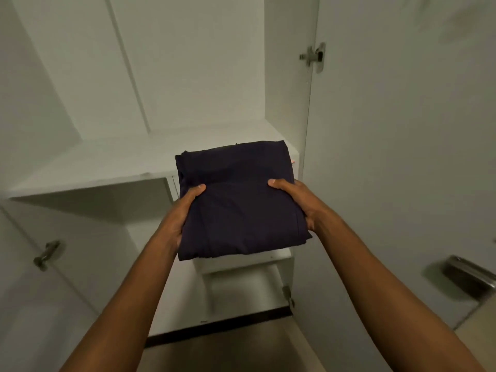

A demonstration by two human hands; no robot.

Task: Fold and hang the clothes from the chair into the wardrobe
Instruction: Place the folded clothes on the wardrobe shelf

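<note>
Folded garment being carried to the wardrobe shelf

The dark folded garment [241, 200] is being gripped at both sides by the left hand [182, 210] and right hand [295, 202], thumbs on top, at the shelf [107, 165] edge; it is best kept level and slid in flat.

garment [239, 200]: dark navy, folded into a flat square | we see it held level before the wardrobe shelf [88, 167] | far edge over the shelf's front
</note>
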